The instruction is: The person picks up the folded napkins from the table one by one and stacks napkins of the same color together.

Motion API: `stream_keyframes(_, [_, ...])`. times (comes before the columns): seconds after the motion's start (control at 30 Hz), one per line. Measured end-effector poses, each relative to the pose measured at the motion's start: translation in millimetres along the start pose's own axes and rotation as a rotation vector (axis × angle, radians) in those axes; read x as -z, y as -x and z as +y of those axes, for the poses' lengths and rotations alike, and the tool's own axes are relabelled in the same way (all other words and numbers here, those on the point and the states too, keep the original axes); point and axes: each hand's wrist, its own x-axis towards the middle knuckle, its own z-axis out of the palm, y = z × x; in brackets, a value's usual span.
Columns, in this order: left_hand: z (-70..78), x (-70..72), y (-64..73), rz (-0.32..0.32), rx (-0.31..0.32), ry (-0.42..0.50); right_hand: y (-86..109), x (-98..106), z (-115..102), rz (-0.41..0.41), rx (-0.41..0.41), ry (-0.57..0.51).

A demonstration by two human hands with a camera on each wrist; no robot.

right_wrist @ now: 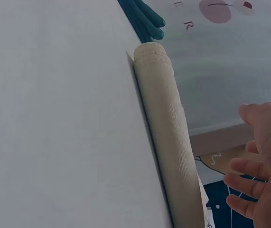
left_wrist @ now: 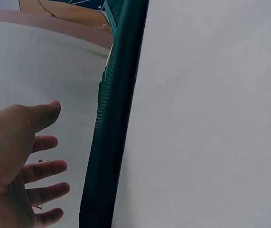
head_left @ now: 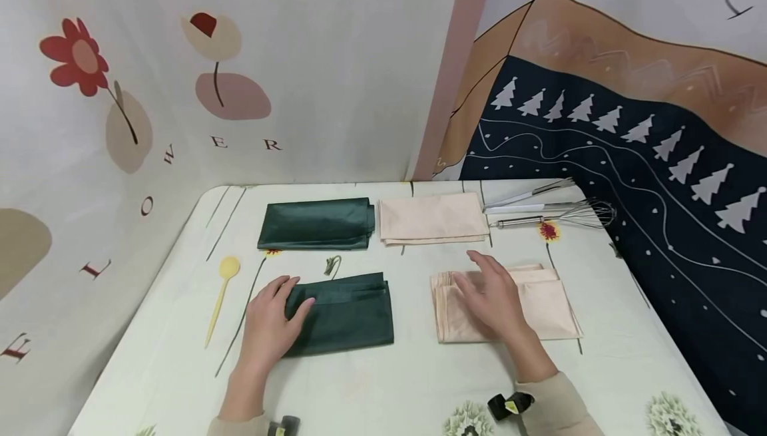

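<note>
My left hand (head_left: 269, 323) hovers over the left end of a folded dark green cloth (head_left: 353, 323), fingers loosely bent and apart. The left wrist view shows that hand beside the edge of the green cloth (left_wrist: 109, 123), with a gap between them. Over the left part of a folded pale pink cloth (head_left: 548, 309) is my right hand (head_left: 494, 299), its fingers spread and holding nothing. From the right wrist, the pink cloth's rounded fold (right_wrist: 161, 123) appears apart from the fingers.
Behind lie a second folded green cloth (head_left: 314, 223) and a second pink one (head_left: 431, 216), side by side. A whisk (head_left: 521, 220) and two white-handled utensils (head_left: 515, 209) are at the back right. A yellow spoon (head_left: 229, 267) lies left on the patterned tablecloth (head_left: 413, 383).
</note>
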Motion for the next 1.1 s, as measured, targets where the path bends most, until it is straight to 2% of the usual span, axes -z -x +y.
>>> stream_keyframes(0.4, [-7.3,8.3,3.9,-0.015,0.052,0.060,-4.2,-10.7,-4.1,-0.029,0.023,-0.057])
stream_keyframes(0.9, [-29.0,24.5,12.1,-0.010,0.155,0.125,-10.3,-30.1,-22.7,-0.119,0.023,-0.149])
stream_keyframes(1.1, [-36.1,28.1,13.3,-0.057,0.216,0.125,-12.4,-41.3,-33.5,-0.189,-0.009,-0.151])
